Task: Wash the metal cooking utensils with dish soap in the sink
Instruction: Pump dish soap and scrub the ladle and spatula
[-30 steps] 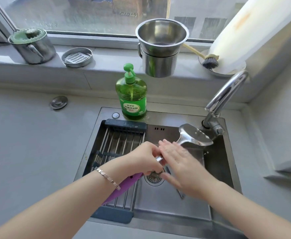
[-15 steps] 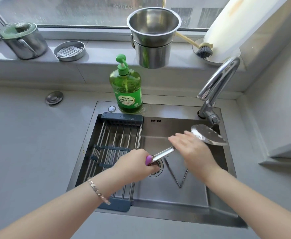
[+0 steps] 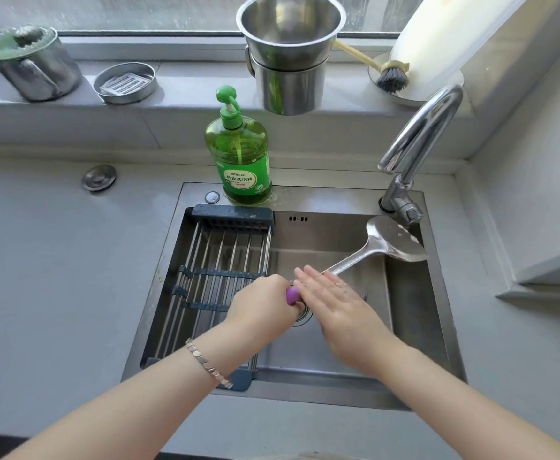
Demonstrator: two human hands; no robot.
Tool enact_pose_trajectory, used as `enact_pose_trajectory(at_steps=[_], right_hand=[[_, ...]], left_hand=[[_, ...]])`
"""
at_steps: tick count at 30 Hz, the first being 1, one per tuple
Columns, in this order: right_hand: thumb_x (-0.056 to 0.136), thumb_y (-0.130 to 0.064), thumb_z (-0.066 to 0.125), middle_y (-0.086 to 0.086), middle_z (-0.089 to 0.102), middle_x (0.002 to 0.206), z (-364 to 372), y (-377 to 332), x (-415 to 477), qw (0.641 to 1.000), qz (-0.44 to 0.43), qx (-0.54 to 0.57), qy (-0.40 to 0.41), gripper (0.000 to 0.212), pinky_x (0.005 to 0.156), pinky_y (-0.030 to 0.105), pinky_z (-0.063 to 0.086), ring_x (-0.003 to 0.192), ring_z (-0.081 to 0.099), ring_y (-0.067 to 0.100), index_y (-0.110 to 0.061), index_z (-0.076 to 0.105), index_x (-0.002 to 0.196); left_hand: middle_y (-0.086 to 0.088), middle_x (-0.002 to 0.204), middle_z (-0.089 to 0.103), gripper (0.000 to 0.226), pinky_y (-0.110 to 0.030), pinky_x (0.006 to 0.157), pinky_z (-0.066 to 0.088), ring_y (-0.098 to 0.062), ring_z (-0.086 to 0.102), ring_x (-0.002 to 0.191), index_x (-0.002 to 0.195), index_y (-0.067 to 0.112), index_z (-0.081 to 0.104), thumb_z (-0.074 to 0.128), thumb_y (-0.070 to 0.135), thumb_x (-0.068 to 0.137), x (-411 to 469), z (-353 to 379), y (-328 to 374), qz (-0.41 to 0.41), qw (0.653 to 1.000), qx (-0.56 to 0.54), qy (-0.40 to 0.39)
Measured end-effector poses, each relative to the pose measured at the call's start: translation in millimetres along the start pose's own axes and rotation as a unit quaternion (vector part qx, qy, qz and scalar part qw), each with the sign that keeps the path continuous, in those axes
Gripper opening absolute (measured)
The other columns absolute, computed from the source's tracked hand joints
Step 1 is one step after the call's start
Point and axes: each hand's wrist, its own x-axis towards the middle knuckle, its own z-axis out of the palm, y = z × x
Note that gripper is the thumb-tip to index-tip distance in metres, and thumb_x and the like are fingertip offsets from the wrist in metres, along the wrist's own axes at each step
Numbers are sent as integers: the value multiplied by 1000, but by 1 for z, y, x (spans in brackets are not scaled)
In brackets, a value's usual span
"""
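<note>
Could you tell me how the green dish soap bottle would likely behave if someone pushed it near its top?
The dish soap bottle looks nearly full, so it is probably heavy and fairly steady. Water shows beside its base on the sink rim, so it may slide before tipping. Its smooth plastic could be slippery in wet fingers.

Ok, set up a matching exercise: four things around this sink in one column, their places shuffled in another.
1. dish soap bottle
2. metal spatula
3. dish brush
4. drying rack

A. on the windowsill
B. spanning the left half of the sink
C. standing on the sink's back rim
D. gripped by the left hand

Pairs: 1-C, 2-D, 3-A, 4-B
</note>
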Motion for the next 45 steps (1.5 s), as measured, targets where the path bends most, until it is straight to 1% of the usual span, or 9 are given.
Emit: enact_pose_trajectory(at_steps=[3, 6, 9, 14, 19, 25, 30, 38, 45], right_hand=[[84, -4, 41, 4, 61, 120, -14, -2, -5, 955, 188, 173, 153, 34, 103, 21, 35, 115, 50, 16, -6, 62, 111], [93, -13, 52, -6, 56, 95, -31, -6, 5, 722, 511, 383, 264, 28, 83, 10, 44, 87, 57, 9, -8, 54, 121], [96, -24, 47, 3, 60, 86, -37, -1, 22, 518, 554, 602, 251, 25, 71, 21, 55, 75, 61, 12, -5, 55, 111], [97, -9, 40, 6, 63, 73, -44, -6, 44, 494, 595, 557, 302, 19, 50, 16, 54, 59, 63, 11, -6, 57, 88], [92, 3, 44, 1, 67, 77, -26, -49, 36, 531, 556, 618, 164, 16, 59, 13, 55, 68, 65, 11, -6, 57, 91], [92, 5, 48, 0, 68, 58, -44, -12, 35, 416, 551, 654, 310, 20, 54, 16, 56, 51, 66, 7, -7, 56, 80], [81, 12, 59, 6, 65, 77, -32, -42, 30, 506, 546, 656, 124, 20, 69, 18, 56, 70, 63, 14, -8, 59, 79], [80, 8, 63, 1, 61, 61, -28, -31, 30, 452, 541, 709, 18, 15, 50, 13, 48, 50, 56, 5, -5, 59, 83], [77, 7, 66, 6, 62, 77, -27, -23, 30, 457, 535, 710, -39, 10, 73, 16, 49, 73, 58, 12, -2, 65, 79]], left_hand=[[-6, 83, 63, 26, -30, 69, 45, -29, 62, 86, 73, 16, 52, 51, 37, 89, -1, 0, -2, -6, 1000, 6, 10], [-4, 76, 55, 36, -30, 67, 45, -30, 62, 83, 60, 19, 38, 50, 35, 90, -3, -1, -2, -9, 1000, -1, 20], [-5, 75, 54, 34, -31, 69, 46, -31, 62, 82, 62, 19, 39, 48, 34, 91, -5, 0, 3, 1, 1000, 4, 26], [-5, 82, 59, 23, -29, 67, 41, -30, 61, 86, 79, 16, 49, 45, 34, 93, -11, 2, 13, 20, 999, 34, 35], [-6, 85, 61, 23, -28, 66, 40, -30, 62, 87, 79, 17, 48, 42, 34, 94, -10, 2, 15, 13, 998, 45, 36], [-6, 93, 64, 22, -29, 69, 38, -30, 61, 91, 83, 18, 52, 44, 35, 94, -17, 0, 8, 16, 997, 66, 42], [-8, 97, 65, 29, -29, 70, 39, -30, 61, 93, 93, 15, 58, 39, 35, 95, -16, 3, 9, 36, 993, 104, 40], [-8, 97, 65, 31, -31, 72, 44, -31, 62, 93, 96, 14, 60, 39, 36, 95, -14, 1, 5, 45, 991, 113, 48], [-8, 97, 65, 25, -29, 69, 40, -31, 61, 93, 93, 15, 59, 43, 34, 93, -13, 4, 2, 46, 989, 132, 36]])
